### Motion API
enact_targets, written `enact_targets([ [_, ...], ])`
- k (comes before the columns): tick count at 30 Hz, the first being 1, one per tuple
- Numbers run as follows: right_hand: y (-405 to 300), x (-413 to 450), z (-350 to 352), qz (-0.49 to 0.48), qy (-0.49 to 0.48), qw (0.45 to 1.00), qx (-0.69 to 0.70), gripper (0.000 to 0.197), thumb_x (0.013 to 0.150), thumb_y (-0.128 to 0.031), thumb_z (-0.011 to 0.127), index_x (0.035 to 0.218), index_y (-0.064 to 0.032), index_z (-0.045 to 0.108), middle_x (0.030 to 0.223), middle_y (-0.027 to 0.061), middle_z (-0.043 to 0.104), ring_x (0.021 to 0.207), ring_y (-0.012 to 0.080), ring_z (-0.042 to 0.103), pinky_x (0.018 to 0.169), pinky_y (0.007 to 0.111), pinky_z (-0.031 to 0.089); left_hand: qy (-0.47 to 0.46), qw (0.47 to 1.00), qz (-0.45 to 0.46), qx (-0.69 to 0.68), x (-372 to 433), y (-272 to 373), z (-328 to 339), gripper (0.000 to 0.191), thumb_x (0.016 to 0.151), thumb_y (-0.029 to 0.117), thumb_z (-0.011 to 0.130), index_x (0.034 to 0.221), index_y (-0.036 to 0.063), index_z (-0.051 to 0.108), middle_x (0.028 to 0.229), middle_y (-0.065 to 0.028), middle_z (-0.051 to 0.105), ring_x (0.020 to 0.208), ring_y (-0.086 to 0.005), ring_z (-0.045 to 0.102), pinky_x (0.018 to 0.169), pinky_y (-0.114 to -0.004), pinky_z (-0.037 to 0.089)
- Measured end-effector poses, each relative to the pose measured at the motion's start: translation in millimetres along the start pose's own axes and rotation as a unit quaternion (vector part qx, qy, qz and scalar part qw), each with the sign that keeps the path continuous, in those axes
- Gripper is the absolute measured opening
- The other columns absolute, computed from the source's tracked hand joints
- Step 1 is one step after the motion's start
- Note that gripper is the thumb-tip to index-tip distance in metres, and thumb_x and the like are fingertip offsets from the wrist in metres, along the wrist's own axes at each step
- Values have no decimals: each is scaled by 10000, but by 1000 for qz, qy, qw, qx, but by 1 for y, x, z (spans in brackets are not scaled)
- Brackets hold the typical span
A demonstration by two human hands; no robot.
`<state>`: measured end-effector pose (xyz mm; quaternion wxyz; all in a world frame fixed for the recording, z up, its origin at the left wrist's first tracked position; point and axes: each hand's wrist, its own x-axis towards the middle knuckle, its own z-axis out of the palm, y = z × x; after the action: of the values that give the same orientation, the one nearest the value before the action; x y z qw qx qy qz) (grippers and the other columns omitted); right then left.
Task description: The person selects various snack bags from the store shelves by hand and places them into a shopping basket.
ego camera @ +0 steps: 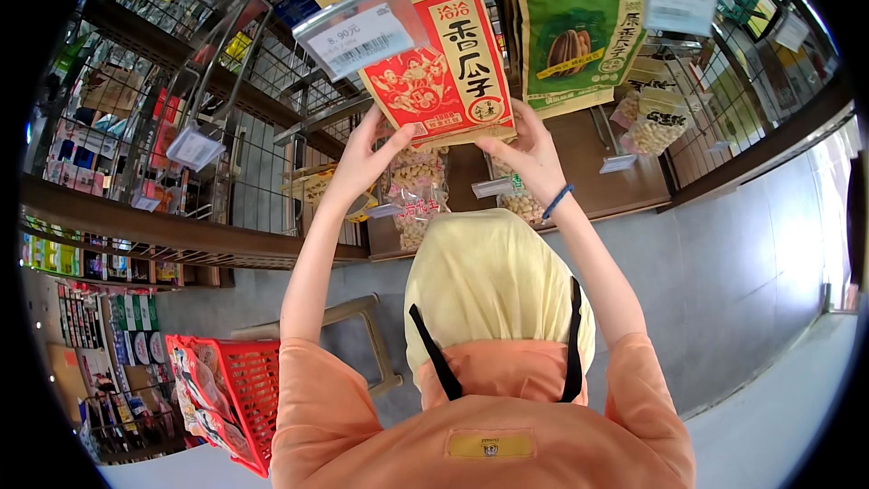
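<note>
A red and cream packet of sunflower seeds (436, 78) hangs in front of me, its upper part behind a clear price tag holder (363, 30). My left hand (370, 157) grips its lower left corner, thumb on the front and the other fingers mostly hidden behind. At the lower right corner my right hand (533, 156) holds the same packet, with a blue band (558, 202) around the wrist. To the right hangs a green packet of sunflower seeds (577, 37), apart from my hands.
Clear bags of peanuts (415, 200) hang lower, beneath my left hand. More nut bags (655, 125) hang at right. Wire racks (268, 129) line the left side. A red plastic basket (254, 387) holding packets stands at lower left, near a beige frame (377, 339) above the grey floor (713, 272).
</note>
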<state>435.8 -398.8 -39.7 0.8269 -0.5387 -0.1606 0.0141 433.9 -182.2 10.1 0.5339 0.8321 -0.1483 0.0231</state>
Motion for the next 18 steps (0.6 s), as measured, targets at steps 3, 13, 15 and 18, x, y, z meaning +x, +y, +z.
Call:
enact_targets([
  [3, -7, 4, -1, 37, 8, 999, -14, 602, 722, -181, 652, 1195, -1, 326, 984, 111, 554, 890, 128, 524, 745, 232, 412, 5, 999, 11, -53, 5, 3, 1, 496, 843, 320, 472, 1200, 4, 334, 1183, -81, 416, 1038, -133, 412, 885, -274, 311],
  [13, -18, 22, 21, -150, 14, 985, -80, 638, 805, -217, 539, 1305, -46, 182, 1265, 125, 342, 1144, 147, 328, 943, 257, 250, 123, 991, 46, -17, 4, 20, 11, 509, 856, 425, 383, 1119, -9, 406, 1055, -109, 503, 988, -146, 435, 869, -277, 310],
  [15, -18, 19, 25, -158, 13, 985, -68, 620, 813, -206, 528, 1302, -38, 186, 1257, 120, 354, 1127, 133, 343, 937, 256, 260, 128, 990, 64, -11, 0, 23, 10, 516, 852, 434, 387, 1108, -13, 408, 1038, -116, 512, 968, -147, 451, 856, -277, 324],
  [18, -23, 13, 25, -161, 16, 985, -62, 608, 817, -201, 522, 1298, -30, 193, 1247, 109, 364, 1109, 123, 359, 919, 244, 283, 122, 990, 61, -30, -4, 33, 13, 489, 854, 414, 398, 1101, -8, 411, 1021, -108, 525, 948, -136, 463, 840, -269, 338],
])
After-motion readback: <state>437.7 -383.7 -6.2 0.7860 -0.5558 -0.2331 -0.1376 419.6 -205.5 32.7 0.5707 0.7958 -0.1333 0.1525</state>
